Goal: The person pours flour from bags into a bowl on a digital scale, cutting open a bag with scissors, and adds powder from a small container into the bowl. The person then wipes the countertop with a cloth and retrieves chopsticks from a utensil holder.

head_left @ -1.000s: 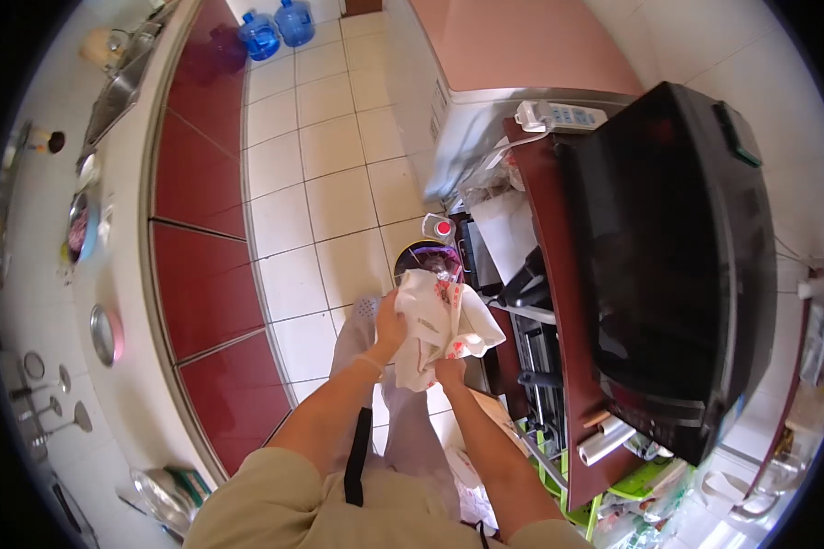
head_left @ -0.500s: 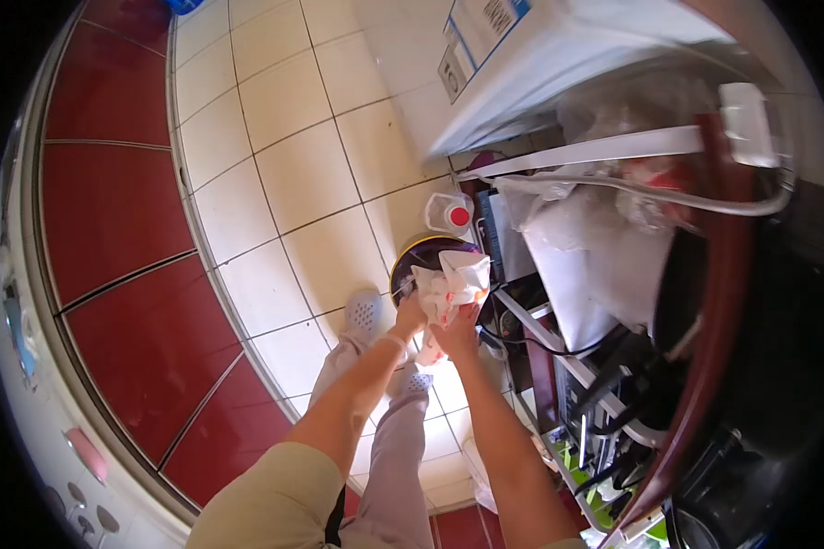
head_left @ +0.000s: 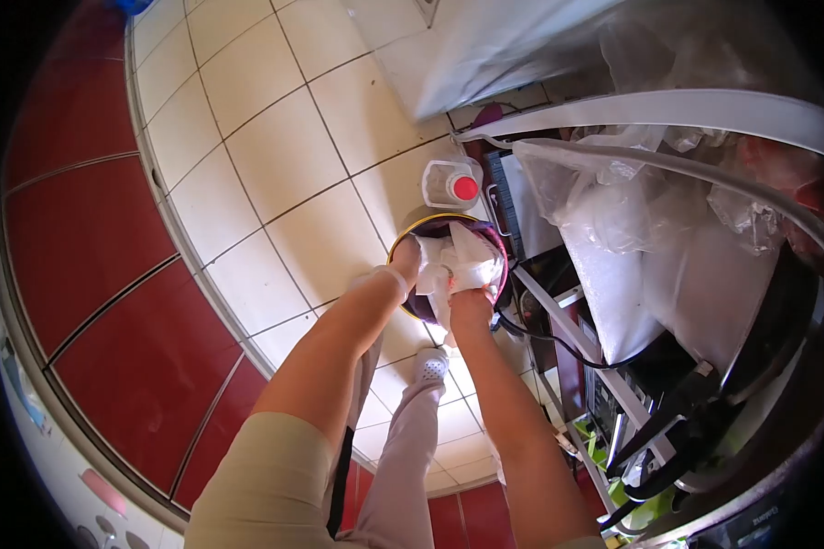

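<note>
Crumpled white bag, pointed folds, in round bin mid-frame, right hand gripping it, left hand alongside, grip impossible to tell

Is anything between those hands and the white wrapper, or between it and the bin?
Nothing visible. The left hand and right hand are both at the white wrapper, which is mostly within the mouth of the bin. The red-capped jug stands beside the bin, not over its opening.

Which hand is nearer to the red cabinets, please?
Left. The left hand is at the side of the bin toward the cabinets; the right hand is farther from them, toward its other side.
</note>
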Tool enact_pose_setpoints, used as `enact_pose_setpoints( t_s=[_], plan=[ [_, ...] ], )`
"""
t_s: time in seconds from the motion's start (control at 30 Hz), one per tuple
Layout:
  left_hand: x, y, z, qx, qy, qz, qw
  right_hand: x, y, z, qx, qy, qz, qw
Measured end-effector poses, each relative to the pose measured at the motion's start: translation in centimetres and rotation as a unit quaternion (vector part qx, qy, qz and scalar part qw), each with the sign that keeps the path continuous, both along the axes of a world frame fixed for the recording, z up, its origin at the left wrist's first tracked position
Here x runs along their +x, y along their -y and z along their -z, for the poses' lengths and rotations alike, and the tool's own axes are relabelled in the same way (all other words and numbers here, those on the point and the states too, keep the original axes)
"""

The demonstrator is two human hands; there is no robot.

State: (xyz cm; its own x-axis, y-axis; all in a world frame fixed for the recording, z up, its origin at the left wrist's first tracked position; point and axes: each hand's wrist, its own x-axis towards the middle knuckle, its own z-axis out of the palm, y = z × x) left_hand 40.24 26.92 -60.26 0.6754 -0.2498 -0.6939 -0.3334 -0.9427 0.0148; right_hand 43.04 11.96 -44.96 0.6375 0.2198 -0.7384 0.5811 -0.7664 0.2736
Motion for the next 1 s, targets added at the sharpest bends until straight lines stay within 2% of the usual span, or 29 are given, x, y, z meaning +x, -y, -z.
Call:
enact_pose_setpoints(
  t_s=[0.03, 0.07, 0.1, 0.2, 0.23, 0.27, 0.3, 0.33, 0.43, 0.47, 0.5, 0.6, 0.63, 0.67, 0.7, 0.73, 0.8, 0.83, 0.87, 0.93, 0.97, 1.0],
  plan=[
    [1.0, -0.3, -1.1, 0.022, -0.039, 0.095, 0.994, 0.4, 0.2, -0.5, -0.004, 0.000, 0.002, 1.000],
    [1.7, -0.1, -1.4, 0.044, -0.078, 0.189, 0.978, 1.1, 0.2, -1.9, 0.041, -0.015, 0.013, 0.999],
    [2.3, -0.1, -2.2, 0.051, -0.093, 0.210, 0.972, 1.5, 0.3, -2.5, 0.086, -0.032, 0.024, 0.996],
    [4.0, -0.2, -5.1, 0.046, -0.098, 0.170, 0.980, 0.3, 1.8, 0.4, 0.100, -0.004, 0.007, 0.995],
    [4.5, -0.3, -6.4, 0.043, -0.096, 0.160, 0.982, 0.3, 1.1, 0.7, 0.035, 0.010, -0.017, 0.999],
    [4.9, -0.6, -7.9, 0.040, -0.094, 0.148, 0.984, 0.7, 0.8, 0.8, 0.040, 0.010, -0.015, 0.999],
    [5.3, -0.8, -9.7, 0.033, -0.088, 0.137, 0.986, 2.1, -0.2, -0.6, 0.037, -0.084, 0.040, 0.995],
    [5.5, -1.2, -11.4, 0.019, -0.074, 0.133, 0.988, 3.0, -0.5, -1.4, 0.032, -0.177, 0.094, 0.979],
    [5.1, -3.5, -16.4, -0.057, 0.033, 0.181, 0.981, 1.7, -0.5, -0.1, 0.009, -0.135, 0.066, 0.989],
    [4.8, -4.8, -17.3, -0.114, 0.116, 0.218, 0.962, 1.2, -0.9, 0.7, 0.003, -0.117, 0.055, 0.992],
    [5.0, -6.1, -17.9, -0.111, 0.115, 0.221, 0.962, 1.0, -1.3, 1.4, 0.007, -0.107, 0.054, 0.993],
    [4.5, -9.6, -17.1, -0.126, 0.220, 0.330, 0.909, 0.4, -3.0, 3.6, 0.021, -0.105, 0.065, 0.992],
    [3.7, -10.1, -15.8, -0.260, 0.089, 0.191, 0.942, 0.3, -3.5, 4.2, 0.028, -0.110, 0.069, 0.991],
    [2.9, -10.4, -14.4, -0.379, -0.049, 0.042, 0.923, 0.4, -3.8, 5.0, 0.037, -0.116, 0.076, 0.990],
    [4.3, -10.4, -17.5, -0.348, 0.041, 0.149, 0.925, 0.6, -4.1, 5.6, 0.042, -0.123, 0.081, 0.988],
    [4.1, -10.4, -17.6, -0.349, 0.041, 0.148, 0.924, 0.7, -4.2, 6.2, 0.052, -0.131, 0.087, 0.986],
    [3.6, -10.4, -17.2, -0.375, 0.031, 0.099, 0.921, 1.1, -4.4, 7.4, 0.066, -0.144, 0.097, 0.983],
    [3.1, -10.5, -17.1, -0.406, -0.061, -0.031, 0.911, 1.2, -4.5, 8.0, 0.072, -0.147, 0.102, 0.981],
    [2.6, -10.8, -16.9, -0.408, -0.058, -0.031, 0.911, 1.4, -4.5, 8.5, 0.077, -0.148, 0.107, 0.980],
    [2.3, -11.6, -18.1, -0.369, 0.177, 0.135, 0.902, 1.9, -4.8, 9.6, 0.097, -0.148, 0.118, 0.977],
    [1.7, -11.7, -17.3, -0.297, 0.105, 0.163, 0.935, 2.1, -4.9, 10.1, 0.112, -0.147, 0.120, 0.975],
    [1.5, -12.0, -17.9, -0.301, 0.102, 0.160, 0.935, 2.0, -4.6, 10.3, 0.129, -0.148, 0.125, 0.972]
  ],
)
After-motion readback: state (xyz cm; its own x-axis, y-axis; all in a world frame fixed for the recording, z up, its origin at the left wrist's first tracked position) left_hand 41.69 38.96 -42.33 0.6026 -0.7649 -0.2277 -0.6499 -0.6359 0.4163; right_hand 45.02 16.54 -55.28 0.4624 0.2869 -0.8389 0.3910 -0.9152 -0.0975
